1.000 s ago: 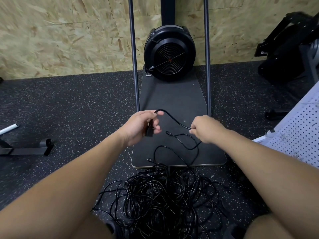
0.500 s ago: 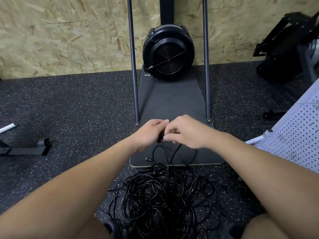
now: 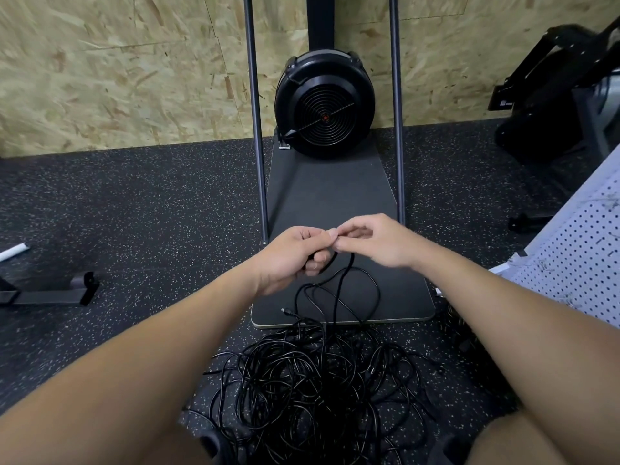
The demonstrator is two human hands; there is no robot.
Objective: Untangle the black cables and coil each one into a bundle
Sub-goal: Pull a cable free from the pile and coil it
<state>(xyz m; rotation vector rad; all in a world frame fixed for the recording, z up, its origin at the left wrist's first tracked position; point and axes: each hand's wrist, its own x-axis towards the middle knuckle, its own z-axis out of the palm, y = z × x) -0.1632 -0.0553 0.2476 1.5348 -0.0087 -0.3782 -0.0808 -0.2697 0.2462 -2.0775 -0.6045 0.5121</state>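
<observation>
The left hand is curling its fingers round a short loop of one black cable, and the right hand is pinching the same strand right beside it, the two hands touching above the near end of a dark platform. From that grip the cable is hanging down in loose curves, crossing the platform's front edge and running into the tangled pile of cables that is lying on the floor between the person's knees. A small connector is showing at the platform's edge. The cables are looking thin, light and limp, likely to snag on one another, so taking hold near a free end and feeding short lengths into the palm seems the safest way to coil. The floor is dark speckled rubber, probably grippy enough to drag on the strands. Beyond, a round black fan housing is standing between two upright poles, against a chipboard wall; a perforated white panel is leaning at the right.
</observation>
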